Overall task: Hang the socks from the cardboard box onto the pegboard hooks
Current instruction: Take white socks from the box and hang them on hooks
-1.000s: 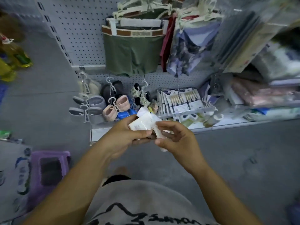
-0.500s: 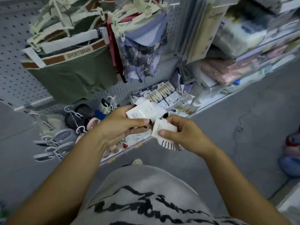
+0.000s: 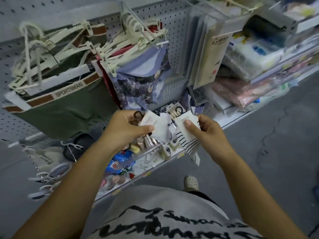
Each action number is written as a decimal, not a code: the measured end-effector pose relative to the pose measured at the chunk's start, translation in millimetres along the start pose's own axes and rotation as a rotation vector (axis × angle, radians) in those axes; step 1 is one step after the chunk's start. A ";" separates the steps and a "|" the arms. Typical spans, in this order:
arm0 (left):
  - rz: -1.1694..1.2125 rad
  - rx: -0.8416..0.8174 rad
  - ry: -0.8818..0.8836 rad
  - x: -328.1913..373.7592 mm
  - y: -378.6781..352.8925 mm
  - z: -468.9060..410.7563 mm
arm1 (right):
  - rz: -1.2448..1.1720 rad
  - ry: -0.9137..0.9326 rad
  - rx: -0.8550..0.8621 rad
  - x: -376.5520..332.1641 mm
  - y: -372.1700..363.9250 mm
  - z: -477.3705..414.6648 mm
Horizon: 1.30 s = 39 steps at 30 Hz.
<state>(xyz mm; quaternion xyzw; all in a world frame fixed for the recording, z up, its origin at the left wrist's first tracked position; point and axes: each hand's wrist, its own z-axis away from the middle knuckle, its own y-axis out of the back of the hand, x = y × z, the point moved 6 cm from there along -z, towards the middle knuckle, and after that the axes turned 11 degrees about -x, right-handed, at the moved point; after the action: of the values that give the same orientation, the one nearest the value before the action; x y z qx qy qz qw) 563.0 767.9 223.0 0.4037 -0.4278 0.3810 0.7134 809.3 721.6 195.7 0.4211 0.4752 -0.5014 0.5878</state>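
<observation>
- Since a moment ago we are seeing our two hands drawn apart, each now carrying its own share of the socks, and the view has tipped up toward the pegboard (image 3: 176, 28).
- Our left hand (image 3: 124, 130) is gripping a bundle of socks (image 3: 155, 125) by its white card labels, thumb pressed on top.
- Our right hand (image 3: 207, 133) is pinching a single striped sock pair (image 3: 188, 144) at its card header, the black hook (image 3: 178, 109) sticking up and the striped toe hanging down.
- Both are hovering in front of the lower shelf (image 3: 233, 116), below the hanging green briefs (image 3: 65, 107) and floral underwear (image 3: 141, 83).
- We are not seeing the cardboard box here.
</observation>
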 end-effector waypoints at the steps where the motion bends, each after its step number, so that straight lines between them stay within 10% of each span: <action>1: 0.001 0.048 -0.041 6.8 -1.9 -1.5 | 0.003 0.013 -0.027 -5.8 3.9 -8.1; 8: 0.262 0.240 -0.173 42.0 -29.1 -10.4 | -0.027 0.098 -0.276 -53.8 28.1 -56.7; 19: -0.026 0.769 -0.333 143.2 -1.9 11.9 | 0.021 0.425 -0.417 -177.0 23.8 -94.7; 39: 0.072 0.959 -0.547 240.9 195.4 50.3 | -0.051 0.707 -0.406 -381.6 -120.1 -187.4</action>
<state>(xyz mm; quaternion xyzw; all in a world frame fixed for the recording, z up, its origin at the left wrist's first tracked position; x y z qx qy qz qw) 457.0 845.3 508.5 0.7527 -0.3894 0.4386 0.2990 647.4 958.7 531.5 0.4308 0.7477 -0.2362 0.4468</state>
